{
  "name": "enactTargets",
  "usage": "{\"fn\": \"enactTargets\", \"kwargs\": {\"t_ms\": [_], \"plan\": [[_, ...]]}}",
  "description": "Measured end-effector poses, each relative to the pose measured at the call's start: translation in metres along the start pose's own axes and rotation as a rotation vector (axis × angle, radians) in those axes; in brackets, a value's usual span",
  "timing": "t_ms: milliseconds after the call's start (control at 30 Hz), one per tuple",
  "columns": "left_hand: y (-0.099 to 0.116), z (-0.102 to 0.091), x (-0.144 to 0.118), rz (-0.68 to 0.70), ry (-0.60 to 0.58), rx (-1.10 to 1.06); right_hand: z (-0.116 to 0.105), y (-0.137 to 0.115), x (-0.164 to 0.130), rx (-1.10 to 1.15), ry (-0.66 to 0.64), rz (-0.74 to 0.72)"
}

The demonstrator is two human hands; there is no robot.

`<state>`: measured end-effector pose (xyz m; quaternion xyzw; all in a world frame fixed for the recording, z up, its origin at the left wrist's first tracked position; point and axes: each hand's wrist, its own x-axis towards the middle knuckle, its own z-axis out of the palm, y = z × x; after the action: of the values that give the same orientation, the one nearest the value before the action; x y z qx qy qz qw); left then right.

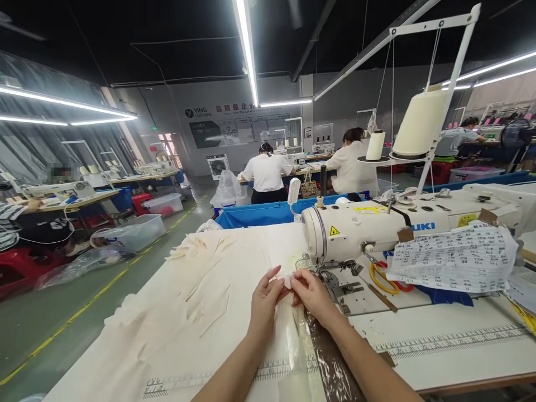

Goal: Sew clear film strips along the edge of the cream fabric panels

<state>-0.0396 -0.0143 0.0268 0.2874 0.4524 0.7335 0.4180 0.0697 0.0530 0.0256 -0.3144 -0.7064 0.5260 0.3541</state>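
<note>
Head view, the only one: your left hand (264, 296) and right hand (312, 295) meet just in front of the presser foot (307, 264), at 6 o'clock from the machine (377, 229) head. Both pinch a small cream fabric piece (288, 281) between thumb and fingertips, fingers nearly closed on it and knuckles almost touching. How much of the piece sits under the fingers, can't tell.

The piece looks thin, light and limp. Judgement: it'll fold or skew the moment you slacken, so grip at the edges and hold it flat and taut between both hands. It shouldn't be slippery on cloth, but the glossy tape strip (330, 357) running along the table (439, 346) toward 6 o'clock could let it slide.

More cream fabric (196, 301) is spread at 9 o'clock from your hands, loose and wrinkled; it drags easily, so keep it off your wrists.

At 3 o'clock: yellow-handled scissors (383, 279), then a paper sheet (456, 259) covered in handwriting, draped over the machine arm. Thread cone (421, 123) on the stand at 1 o'clock.

Other people sit at stations at 12 o'clock, backs turned, well apart from you.
</note>
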Motion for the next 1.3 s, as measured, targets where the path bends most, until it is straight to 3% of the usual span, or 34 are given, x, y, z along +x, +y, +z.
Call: {"fn": "enactTargets", "kwargs": {"t_ms": [233, 333, 533, 700, 1000, 1300], "plan": [[-0.002, -0.001, -0.001, 0.05, -0.056, 0.145, -0.007, 0.0, -0.003, 0.014, -0.022, 0.018], [-0.003, -0.003, 0.0, 0.063, -0.068, 0.161, -0.011, -0.001, -0.005, -0.119, -0.01, -0.024], [-0.007, -0.003, -0.001, 0.09, -0.078, 0.231, -0.011, -0.004, -0.02, -0.503, 0.17, -0.216], [-0.007, -0.001, -0.005, 0.098, -0.093, 0.259, -0.013, -0.003, -0.024, -0.679, 0.139, -0.334], [-0.005, -0.006, -0.005, -0.028, -0.108, 0.228, -0.018, -0.001, -0.024, -0.798, 0.128, -0.411], [-0.002, -0.005, -0.004, -0.041, -0.107, 0.275, -0.022, 0.002, -0.023, -0.809, 0.097, -0.422]]}}
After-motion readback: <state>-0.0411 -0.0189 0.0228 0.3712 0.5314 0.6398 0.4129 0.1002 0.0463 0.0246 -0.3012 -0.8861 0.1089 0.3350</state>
